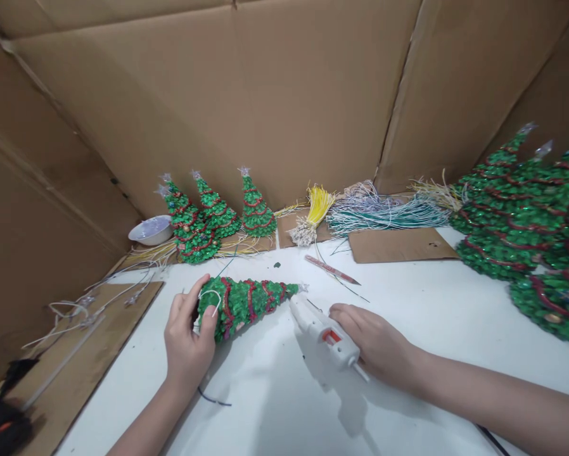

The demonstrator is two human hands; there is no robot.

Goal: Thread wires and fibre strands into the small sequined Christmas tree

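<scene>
My left hand [189,335] is closed round the wide base of a small green Christmas tree [246,303] with red garlands, which lies on its side with its star tip pointing right. A loop of white wire [211,296] curves by my thumb at the base. In my right hand [370,335] is a white hot glue gun [325,332], a glue stick poking out of its back end. Its nozzle is close to the tree's tip; whether the two touch I cannot tell. My right fingers are partly hidden behind the gun.
Several finished-looking trees stand at the back left [257,209] and right [503,209]. Between them lie yellow wires [320,202], green wires [389,212] and a cardboard piece [403,246]. A pencil-like stick [332,269] rests mid-table. A white bowl [151,230] and cardboard sheet [108,342] are left.
</scene>
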